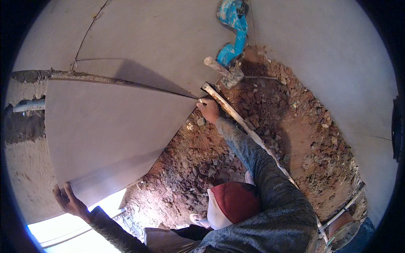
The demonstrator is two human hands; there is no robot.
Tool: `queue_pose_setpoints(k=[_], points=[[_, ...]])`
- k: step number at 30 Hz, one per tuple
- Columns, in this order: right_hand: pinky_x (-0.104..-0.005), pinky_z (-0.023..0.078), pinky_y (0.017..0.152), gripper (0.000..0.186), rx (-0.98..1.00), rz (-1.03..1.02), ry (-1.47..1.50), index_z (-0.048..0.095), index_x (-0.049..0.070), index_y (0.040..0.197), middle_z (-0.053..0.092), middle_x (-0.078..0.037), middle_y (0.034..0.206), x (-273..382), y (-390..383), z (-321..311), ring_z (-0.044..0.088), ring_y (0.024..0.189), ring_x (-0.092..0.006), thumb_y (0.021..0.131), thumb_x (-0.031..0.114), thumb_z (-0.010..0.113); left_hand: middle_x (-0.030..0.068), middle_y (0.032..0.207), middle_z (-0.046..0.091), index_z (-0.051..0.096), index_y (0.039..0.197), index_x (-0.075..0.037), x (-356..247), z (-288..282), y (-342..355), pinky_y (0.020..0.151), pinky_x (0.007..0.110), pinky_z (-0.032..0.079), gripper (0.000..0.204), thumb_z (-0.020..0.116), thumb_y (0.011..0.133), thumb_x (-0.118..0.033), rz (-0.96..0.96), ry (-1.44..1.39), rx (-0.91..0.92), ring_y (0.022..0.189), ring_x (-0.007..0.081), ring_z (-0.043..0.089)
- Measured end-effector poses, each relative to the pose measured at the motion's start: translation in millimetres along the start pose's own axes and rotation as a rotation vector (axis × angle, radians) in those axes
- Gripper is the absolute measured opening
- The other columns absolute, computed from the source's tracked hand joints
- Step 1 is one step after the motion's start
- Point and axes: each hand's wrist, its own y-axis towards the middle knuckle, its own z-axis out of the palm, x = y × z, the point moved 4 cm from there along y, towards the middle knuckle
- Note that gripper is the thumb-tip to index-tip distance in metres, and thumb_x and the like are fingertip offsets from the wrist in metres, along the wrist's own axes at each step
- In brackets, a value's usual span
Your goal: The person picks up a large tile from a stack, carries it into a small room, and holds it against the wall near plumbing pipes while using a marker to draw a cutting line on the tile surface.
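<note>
A large, smooth grey tile is held by both of my hands. My left hand grips its lower left edge, with the fingers resting on the face. At the tile's right corner, my right hand pinches the edge between thumb and fingers. The tile's far edge runs beside the laid tiles and casts a dark shadow on them. A long pale bar lies on the reddish soil just right of my right hand. Beyond it rests a mallet with a wooden handle and a grey, dirty head.
A blue, mortar-smeared object lies on the laid tiles at the top. Another tiled surface borders the soil on the right. At far left, a grey pipe runs under the tile. A red and white rounded thing shows below my right arm.
</note>
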Motion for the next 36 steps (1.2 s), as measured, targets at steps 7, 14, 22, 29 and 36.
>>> queue_pose_setpoints(k=[7,14,22,29,36], points=[[-0.0405,0.049,0.093,0.039,0.017,0.051,0.032,0.068,-0.006,0.112,0.068,-0.026,0.111,11.7,-5.0,-10.3,0.066,0.107,-0.0349,0.087,0.024,0.071,0.0087,0.098,0.065,0.061,0.112,-0.001,-9.3,6.3,-0.3,0.083,0.032,0.05,0.031,0.075,0.088,-0.015,-0.004,-0.055,0.031,0.091,0.0158,0.059],[-0.0405,0.046,0.101,0.045,0.178,0.124,-0.009,0.065,-0.009,0.114,0.064,-0.028,0.121,32.5,-6.8,-20.8,0.062,0.116,-0.0366,0.088,0.027,0.071,0.0083,0.097,0.065,0.061,0.108,-0.002,2.4,-4.1,1.1,0.083,0.032,0.05,0.028,0.075,0.087,-0.014,0.005,-0.007,0.021,0.091,0.0167,0.06],[-0.0315,0.053,0.059,0.026,0.141,-0.013,0.008,0.07,-0.003,0.1,0.069,-0.007,0.081,-5.9,5.7,-3.9,0.061,0.065,-0.011,0.091,0.021,0.067,0.0094,0.102,0.065,0.062,0.11,-0.001,9.2,-4.7,4.8,0.087,0.033,0.05,0.027,0.073,0.088,-0.01,0.036,-0.062,0.002,0.098,0.0178,0.062],[-0.043,0.05,0.074,0.028,0.157,0.046,0.182,0.069,-0.006,0.097,0.071,-0.023,0.09,-15.7,12.1,-6.9,0.068,0.082,-0.0328,0.089,0.021,0.067,0.0069,0.101,0.064,0.064,0.108,0.0,7.2,6.2,2.0,0.086,0.032,0.05,0.025,0.074,0.088,-0.009,-0.032,-0.036,0.007,0.096,0.0162,0.061],[-0.0432,0.051,0.081,0.03,0.137,0.059,0.201,0.068,-0.005,0.107,0.071,-0.023,0.098,-21.9,11.5,1.2,0.068,0.093,-0.0332,0.091,0.02,0.065,0.0053,0.1,0.063,0.063,0.108,0.0,0.6,2.0,5.0,0.085,0.033,0.051,0.029,0.076,0.087,-0.014,-0.003,-0.074,0.03,0.095,0.0163,0.061]])
